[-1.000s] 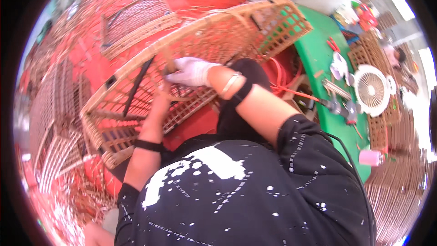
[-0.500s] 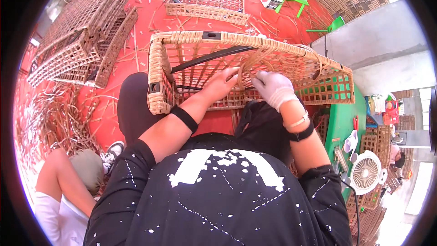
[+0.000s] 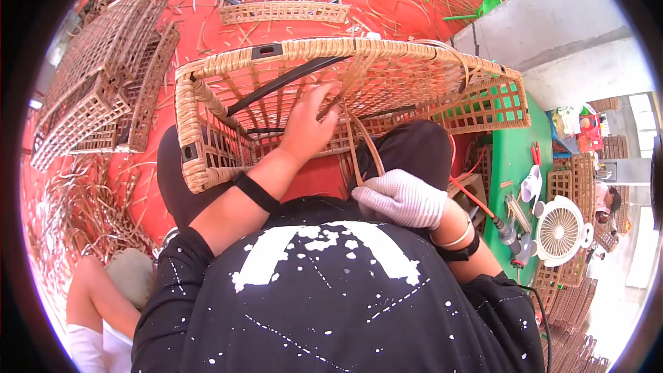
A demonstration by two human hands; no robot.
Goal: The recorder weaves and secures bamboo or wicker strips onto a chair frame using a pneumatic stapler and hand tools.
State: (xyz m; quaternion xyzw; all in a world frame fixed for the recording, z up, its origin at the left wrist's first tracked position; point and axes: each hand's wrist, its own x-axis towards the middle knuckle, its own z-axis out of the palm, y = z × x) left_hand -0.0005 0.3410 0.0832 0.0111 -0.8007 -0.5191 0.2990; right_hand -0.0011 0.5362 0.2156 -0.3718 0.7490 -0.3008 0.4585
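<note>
Head view. The step in hand appears to be weaving: a long, flat, tan rattan-like strand [image 3: 371, 146] is being drawn through the lattice of a tan, rectangular, open-woven basket [image 3: 414, 50] with a thickly wrapped rim. The basket lies tilted across the person's lap, its left end at the left thigh and its right end overlapping a bright green, smooth-topped table [image 3: 507, 186] in the view. The right hand [image 3: 404, 197], in a white knitted glove, is closed around the strand, which shows as two lengths running down from the weave to the front of the black, white-patterned shirt [image 3: 324, 290]. The bare left hand [image 3: 311, 121] is at the lattice near the strand's exit, fingers bent, thumb apart; whether they grip anything cannot be told. The next move probably calls for pulling the slack snug while steadying the weave, without twisting the strand.

Compared with half a second earlier, the right hand is lower, away from the lattice and nearer the torso; the strand now spans that gap, and the basket appears farther left.
</note>
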